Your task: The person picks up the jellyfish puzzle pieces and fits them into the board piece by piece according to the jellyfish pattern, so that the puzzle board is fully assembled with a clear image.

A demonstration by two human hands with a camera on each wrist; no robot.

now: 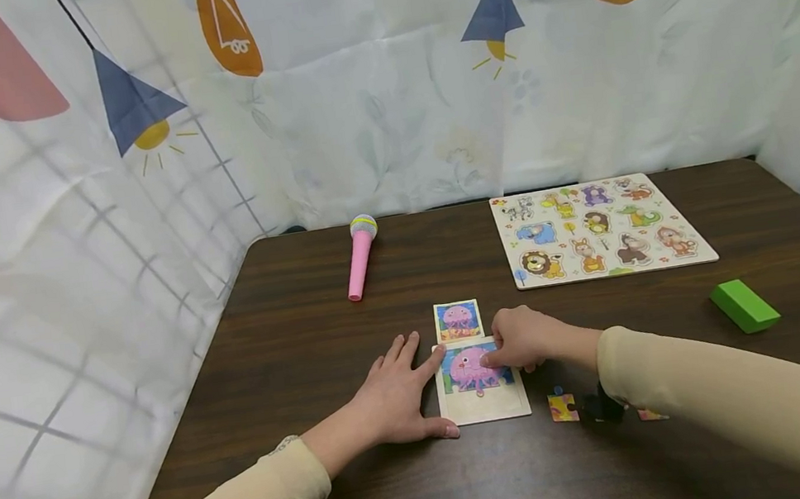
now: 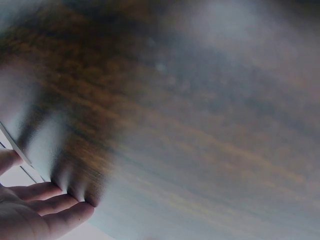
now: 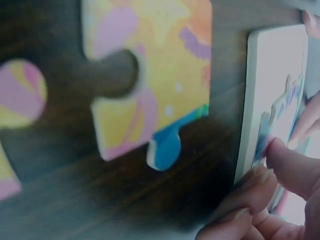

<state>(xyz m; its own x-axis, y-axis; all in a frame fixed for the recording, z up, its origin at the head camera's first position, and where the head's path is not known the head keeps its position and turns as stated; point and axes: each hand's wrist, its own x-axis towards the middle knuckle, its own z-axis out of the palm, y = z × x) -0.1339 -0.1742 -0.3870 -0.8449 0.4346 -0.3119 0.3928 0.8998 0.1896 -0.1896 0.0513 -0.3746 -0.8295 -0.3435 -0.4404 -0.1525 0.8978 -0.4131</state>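
A small jigsaw puzzle [image 1: 485, 405] with a pink jellyfish picture lies on the table, its upper part filled with pieces and its lower tray bare. Along its left edge my left hand [image 1: 399, 395] lies with spread fingers, index fingertip and thumb tip at the border. My right hand [image 1: 527, 340] holds the puzzle's right side, thumb on the jellyfish pieces and the other fingers curled by the edge. Just above sits a jellyfish picture card [image 1: 458, 321]. Loose jigsaw pieces lie under my right wrist, a yellow and pink one [image 3: 165, 65] largest in the right wrist view.
A pink toy microphone [image 1: 360, 263] lies at the back left. The animal puzzle board [image 1: 612, 267] is at the back right, with a green block [image 1: 744, 307] nearer on the right. Patterned white curtains [image 1: 384, 118] hang behind the dark wooden table [image 1: 286, 297].
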